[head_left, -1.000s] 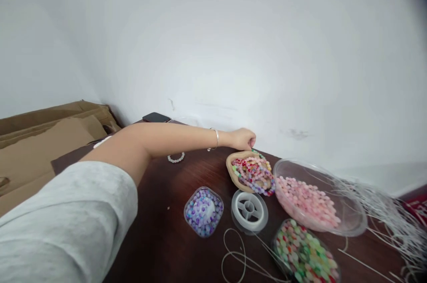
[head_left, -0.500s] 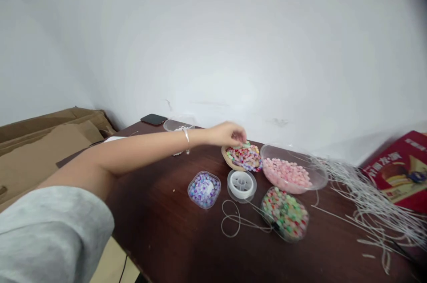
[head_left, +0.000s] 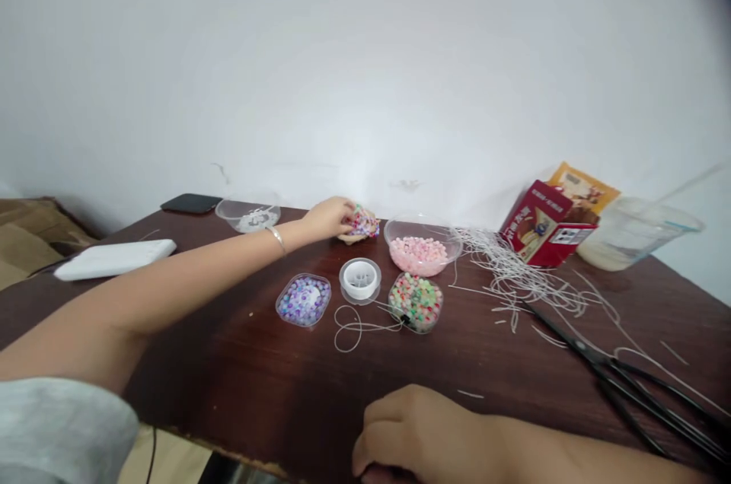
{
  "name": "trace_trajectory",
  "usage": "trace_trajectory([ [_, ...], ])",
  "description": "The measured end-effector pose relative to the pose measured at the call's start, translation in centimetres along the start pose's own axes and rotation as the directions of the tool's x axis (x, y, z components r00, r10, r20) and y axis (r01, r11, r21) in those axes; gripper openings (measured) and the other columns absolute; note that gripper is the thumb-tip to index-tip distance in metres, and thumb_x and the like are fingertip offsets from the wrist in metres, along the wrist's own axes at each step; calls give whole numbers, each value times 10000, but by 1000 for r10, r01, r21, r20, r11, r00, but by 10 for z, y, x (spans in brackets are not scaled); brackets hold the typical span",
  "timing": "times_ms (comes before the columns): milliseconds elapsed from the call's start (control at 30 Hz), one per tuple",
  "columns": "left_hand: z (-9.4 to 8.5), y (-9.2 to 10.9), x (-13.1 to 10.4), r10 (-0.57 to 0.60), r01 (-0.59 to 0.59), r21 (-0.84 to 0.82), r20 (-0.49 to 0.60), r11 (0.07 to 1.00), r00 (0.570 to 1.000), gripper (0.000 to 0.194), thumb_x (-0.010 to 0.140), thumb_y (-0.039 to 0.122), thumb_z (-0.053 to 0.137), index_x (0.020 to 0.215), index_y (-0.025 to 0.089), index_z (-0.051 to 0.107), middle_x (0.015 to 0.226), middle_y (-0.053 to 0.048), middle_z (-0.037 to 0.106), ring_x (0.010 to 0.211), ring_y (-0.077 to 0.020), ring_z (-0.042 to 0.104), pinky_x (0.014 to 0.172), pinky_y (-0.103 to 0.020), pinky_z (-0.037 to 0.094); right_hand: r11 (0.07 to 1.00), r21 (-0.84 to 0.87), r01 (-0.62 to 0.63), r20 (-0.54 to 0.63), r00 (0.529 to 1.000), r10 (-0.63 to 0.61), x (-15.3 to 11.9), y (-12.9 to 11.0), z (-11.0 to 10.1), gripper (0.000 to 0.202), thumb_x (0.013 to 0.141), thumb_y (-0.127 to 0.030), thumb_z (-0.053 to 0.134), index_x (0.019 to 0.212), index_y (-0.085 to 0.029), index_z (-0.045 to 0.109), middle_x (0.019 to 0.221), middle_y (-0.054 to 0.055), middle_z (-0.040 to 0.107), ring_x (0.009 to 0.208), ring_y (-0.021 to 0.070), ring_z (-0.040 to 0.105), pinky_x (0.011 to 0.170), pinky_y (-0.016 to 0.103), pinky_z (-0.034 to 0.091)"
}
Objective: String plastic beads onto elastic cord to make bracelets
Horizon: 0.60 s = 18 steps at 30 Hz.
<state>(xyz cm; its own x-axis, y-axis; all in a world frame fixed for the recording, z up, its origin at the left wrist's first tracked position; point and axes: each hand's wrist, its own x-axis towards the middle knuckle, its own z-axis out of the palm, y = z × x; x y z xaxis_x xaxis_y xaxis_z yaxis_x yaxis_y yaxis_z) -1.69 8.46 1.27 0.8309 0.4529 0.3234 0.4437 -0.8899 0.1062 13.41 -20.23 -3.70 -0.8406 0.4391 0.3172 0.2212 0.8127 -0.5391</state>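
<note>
My left hand [head_left: 331, 218], with a bracelet at the wrist, reaches far across the table. Its fingers are closed on a bunch of colourful bead strings [head_left: 364, 222] at a small tan dish [head_left: 352, 239]. My right hand [head_left: 411, 431] lies at the front edge, fingers curled in; whatever they may hold is hidden. Between the hands are a clear box of purple and blue beads [head_left: 302, 300], a white spool [head_left: 360, 280] with loose cord [head_left: 348, 329], and a box of green and red beads [head_left: 416, 301]. A bowl of pink beads [head_left: 422, 248] stands right of the strings.
Black scissors [head_left: 605, 362] lie at the right, near a heap of white cords [head_left: 525, 271]. Behind stand a red box [head_left: 540, 225] and a clear jug [head_left: 628, 233]. At the left are a bowl with white pieces [head_left: 248, 216], a dark phone [head_left: 190, 203] and a white block [head_left: 117, 259].
My left hand has gone from hovering over the bead strings to gripping a bunch of them. My right hand has come into view. The view has shifted right, showing the scissors and jug.
</note>
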Motion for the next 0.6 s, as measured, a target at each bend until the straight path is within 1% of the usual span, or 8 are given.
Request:
trace_trajectory([
  [100, 4, -3, 3, -119, 115, -33, -127, 993, 985, 260, 735, 234, 649, 968, 119, 652, 970, -120, 638, 947, -243, 587, 866, -384, 444, 1000, 10, -24, 15, 1000, 23, -2, -2, 0, 166, 835, -133, 484, 959, -117, 592, 819, 38, 624, 701, 100, 551, 655, 171, 435],
  [200, -2, 8, -11, -247, 223, -118, -263, 968, 933, 568, 803, 305, 600, 1294, 98, 403, 1114, -143, 573, 1021, -221, 558, 857, -359, 461, 999, 16, -35, 44, 998, 34, -3, -3, 0, 168, 839, -135, 466, 973, -137, 565, 839, 39, 618, 720, 105, 552, 651, 184, 432],
  [267, -13, 23, -34, -279, 238, -168, -293, 957, 914, 507, 869, 331, 514, 1312, 138, 358, 1133, -112, 563, 1002, -180, 564, 842, -322, 472, 999, -4, -37, 56, 998, 37, -3, -3, 0, 150, 854, -149, 458, 961, -139, 563, 821, 38, 615, 703, 107, 546, 633, 191, 427],
  [333, -24, 40, -64, -217, 184, -157, -230, 970, 949, 309, 892, 342, 483, 1144, 166, 515, 1074, -73, 596, 953, -168, 570, 876, -324, 453, 999, -16, -35, 59, 998, 36, -2, -2, 0, 141, 875, -165, 447, 943, -139, 568, 796, 33, 616, 679, 107, 540, 614, 195, 424],
  [367, -28, 48, -81, -147, 130, -116, -153, 985, 977, 242, 890, 340, 487, 1043, 171, 571, 1032, -63, 606, 971, -177, 559, 902, -331, 437, 999, -15, -35, 59, 998, 36, -1, -2, 0, 145, 886, -174, 441, 935, -140, 573, 782, 31, 619, 668, 107, 538, 606, 196, 423],
  [433, -32, 59, -111, -84, 82, -66, -15, 994, 996, 223, 885, 348, 495, 983, 179, 603, 1014, -67, 599, 1021, -202, 536, 937, -351, 415, 999, 0, -43, 48, 998, 43, -1, -1, -1, 163, 905, -189, 430, 929, -140, 583, 773, 30, 631, 660, 106, 542, 605, 195, 426],
  [500, -30, 61, -135, -104, 113, -78, 112, 991, 988, 367, 846, 406, 553, 1142, 190, 546, 1169, -99, 543, 1141, -244, 478, 1001, -392, 378, 998, 35, -59, 31, 998, 58, -1, 0, -2, 187, 924, -210, 421, 926, -136, 593, 776, 33, 641, 660, 103, 547, 615, 191, 432],
  [600, -21, 53, -158, -134, 175, -154, 243, 972, 961, 771, 745, 509, 651, 1375, 220, 312, 1395, -135, 370, 1296, -302, 342, 1078, -448, 306, 986, 140, -89, 61, 995, 81, -2, 2, -3, 226, 947, -240, 402, 911, -130, 596, 782, 34, 646, 674, 98, 551, 638, 179, 441],
])
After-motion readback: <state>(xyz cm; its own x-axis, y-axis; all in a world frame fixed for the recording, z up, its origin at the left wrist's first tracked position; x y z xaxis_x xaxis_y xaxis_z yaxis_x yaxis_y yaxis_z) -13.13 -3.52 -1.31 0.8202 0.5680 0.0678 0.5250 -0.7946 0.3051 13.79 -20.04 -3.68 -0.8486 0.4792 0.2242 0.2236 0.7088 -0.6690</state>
